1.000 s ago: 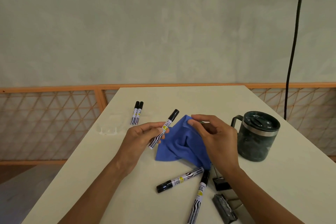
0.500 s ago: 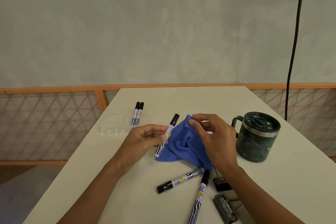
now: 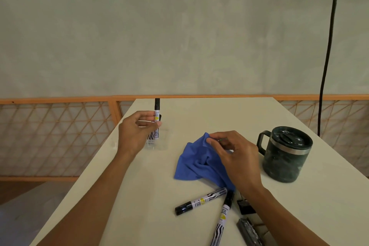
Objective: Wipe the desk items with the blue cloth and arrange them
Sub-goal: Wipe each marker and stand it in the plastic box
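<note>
Head camera, the only view. My left hand (image 3: 135,134) is out at ten o'clock on the pale cream tabletop (image 3: 199,114). Its fingers (image 3: 143,115) are curled round a white plastic marker with a black cap (image 3: 157,114), standing it upright, cap up, foot close to the surface. I read that as parking it, putting it down away from the others so the wiped ones gather in one spot. There's a faint glassy outline (image 3: 159,145) around its foot, and I can't tell what that is.

At the centre, my right hand (image 3: 237,158) rests on the crumpled blue cloth (image 3: 191,162). The fingers (image 3: 214,142) pinch its upper fold while the rest lies heaped on the tabletop. I'd say it's held that way so the next pen can go straight into it.

At six o'clock two more markers lie flat, one (image 3: 201,201) slanting left, the other (image 3: 222,219) running toward me. Their far ends meet at the cloth's near corner, close at hand, probably next in line.

Just beside them at five o'clock sit a black binder clip (image 3: 244,207) and a grey metal piece (image 3: 249,233) cut off by the frame. The dark green lidded mug (image 3: 285,156) stands at three o'clock, apart from the cloth, untouched.
</note>
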